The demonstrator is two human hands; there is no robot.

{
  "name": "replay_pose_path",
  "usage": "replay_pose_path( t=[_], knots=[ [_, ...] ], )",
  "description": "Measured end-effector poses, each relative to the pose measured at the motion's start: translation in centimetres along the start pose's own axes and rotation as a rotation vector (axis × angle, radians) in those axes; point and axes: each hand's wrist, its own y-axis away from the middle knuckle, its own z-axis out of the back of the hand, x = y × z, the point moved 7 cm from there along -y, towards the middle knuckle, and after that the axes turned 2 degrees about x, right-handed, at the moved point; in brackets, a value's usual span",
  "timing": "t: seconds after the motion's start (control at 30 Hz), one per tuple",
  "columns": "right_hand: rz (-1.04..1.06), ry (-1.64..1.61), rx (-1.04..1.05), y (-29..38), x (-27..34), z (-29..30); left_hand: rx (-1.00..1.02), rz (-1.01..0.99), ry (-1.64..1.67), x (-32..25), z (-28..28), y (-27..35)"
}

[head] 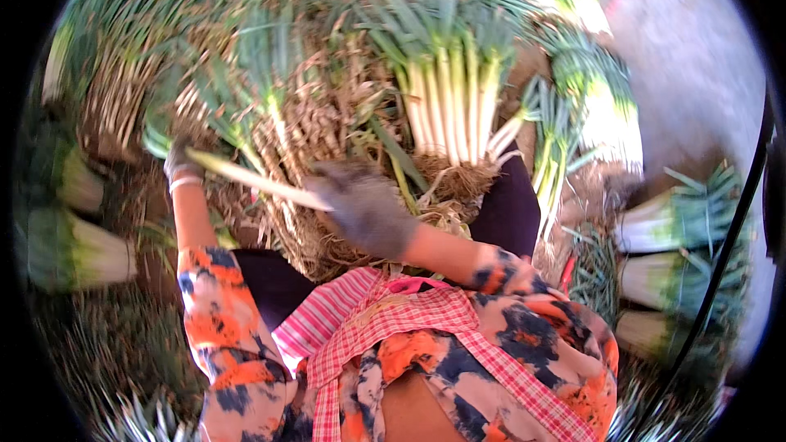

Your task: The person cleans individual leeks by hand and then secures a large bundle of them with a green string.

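Note:
My left hand (184,159), in a grey work glove, is closed around the green upper part of a single leek (258,181). Its pale shaft slants across toward my right hand (368,209), also gloved and blurred by motion. The white end meets the right hand's fingers, but blur hides whether they grip it. Just beyond my right hand, a cluster of clean white-shafted leeks (454,98) lies with its roots toward me. Untrimmed leeks with dry brown leaves and soil-covered roots (301,221) lie between my legs, partly under the right hand.
More untrimmed leeks (123,86) are heaped at the far left. Tied leek bundles lie at the left (98,252), at the right (651,227) and at the far right (608,116). Concrete floor (694,55) shows at the upper right. A red-handled object (567,271) lies by my right side.

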Motion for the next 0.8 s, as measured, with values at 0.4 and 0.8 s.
replay_pose_path(
  t=[0.4, 0.8],
  knots=[
    [-0.225, -0.321, 0.041, 7.2, -2.9, -5.5, -0.002, -0.052, 0.165, 0.6, 0.4, 1.7],
    [-0.442, -0.372, -0.084, 16.3, -10.9, -1.6, 0.291, 0.114, -0.191, 10.7, -14.5, 1.8]
  ],
)
